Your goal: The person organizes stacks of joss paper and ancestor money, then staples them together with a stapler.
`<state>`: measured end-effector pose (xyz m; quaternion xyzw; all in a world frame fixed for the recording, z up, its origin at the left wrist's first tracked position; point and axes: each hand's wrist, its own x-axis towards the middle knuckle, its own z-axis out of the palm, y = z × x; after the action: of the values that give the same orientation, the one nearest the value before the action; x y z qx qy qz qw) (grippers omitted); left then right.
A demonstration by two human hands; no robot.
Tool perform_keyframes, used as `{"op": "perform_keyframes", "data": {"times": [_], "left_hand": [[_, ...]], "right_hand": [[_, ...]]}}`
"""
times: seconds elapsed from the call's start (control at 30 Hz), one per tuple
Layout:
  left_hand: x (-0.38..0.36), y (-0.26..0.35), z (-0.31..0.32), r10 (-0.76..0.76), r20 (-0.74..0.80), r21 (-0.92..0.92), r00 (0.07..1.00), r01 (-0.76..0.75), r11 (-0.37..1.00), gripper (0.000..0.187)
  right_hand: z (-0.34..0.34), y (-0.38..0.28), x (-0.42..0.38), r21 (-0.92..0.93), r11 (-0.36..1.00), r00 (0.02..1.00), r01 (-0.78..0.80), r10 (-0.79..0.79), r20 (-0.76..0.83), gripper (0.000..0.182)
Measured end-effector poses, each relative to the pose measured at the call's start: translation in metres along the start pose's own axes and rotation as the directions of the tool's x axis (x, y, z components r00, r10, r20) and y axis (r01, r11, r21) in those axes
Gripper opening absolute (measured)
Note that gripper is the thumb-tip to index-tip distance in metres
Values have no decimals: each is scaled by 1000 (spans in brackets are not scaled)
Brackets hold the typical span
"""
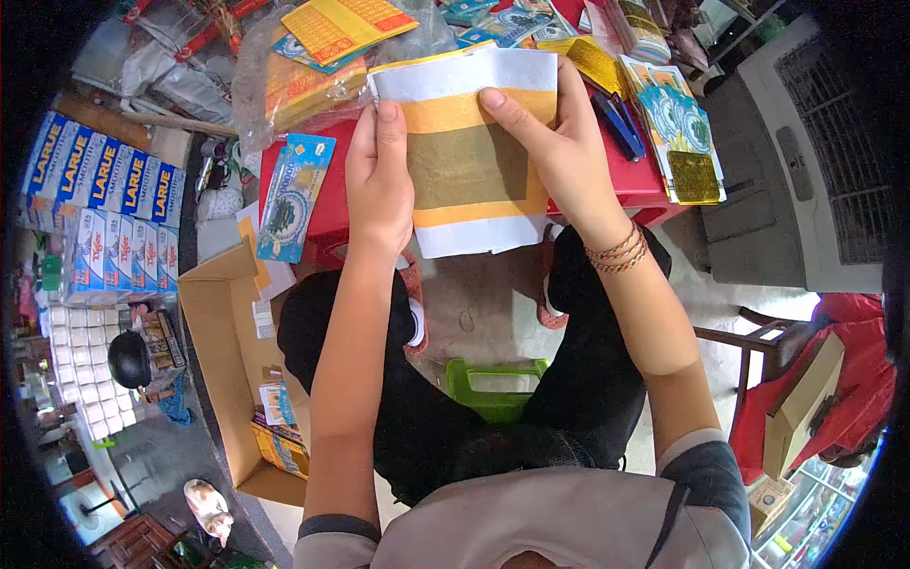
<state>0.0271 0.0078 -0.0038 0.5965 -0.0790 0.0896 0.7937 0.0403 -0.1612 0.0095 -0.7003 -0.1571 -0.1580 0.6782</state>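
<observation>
Both hands hold a stack of joss paper [469, 166], white-edged with an orange band and a dull gold middle, up over the front of the red table. My left hand [381, 180] grips its left edge, thumb lying on the face. On the right edge, my right hand [559, 142] presses its thumb on the upper face, fingers behind. A blue printed paper note [296, 197] lies at the table's left edge. Right of the stack rests a dark blue tool [618, 126] that looks like a stapler. Blue printed papers with a gold sheet [695, 177] lie at the right corner.
The red table [332, 220] carries yellow-and-red paper bundles [313, 90] in clear plastic. An open cardboard box [218, 332] with papers stands at my left, near stacked drink cartons [104, 171]. A green stool [493, 387] is between my legs; a grey cabinet [806, 161] stands right.
</observation>
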Motion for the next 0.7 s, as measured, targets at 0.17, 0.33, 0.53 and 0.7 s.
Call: {"op": "perform_keyframes", "data": {"times": [0.17,0.33,0.53,0.7], "left_hand": [[1,-1,3,-13,-58,-73,998,9,997,44],[1,-2,1,-14,-74,-68,997,9,998,44],[2,-4,0,197,-57,267,979,-175,948,37],[0,-1,7,303,-34,377,952,-268,886,34]], "right_hand": [[0,-15,2,278,954,992,-116,127,-22,48],[-12,-9,8,447,864,973,-231,218,82,45],[-8,-4,7,353,926,990,-132,144,-8,34],[-3,-2,8,167,986,995,6,11,-104,29]]}}
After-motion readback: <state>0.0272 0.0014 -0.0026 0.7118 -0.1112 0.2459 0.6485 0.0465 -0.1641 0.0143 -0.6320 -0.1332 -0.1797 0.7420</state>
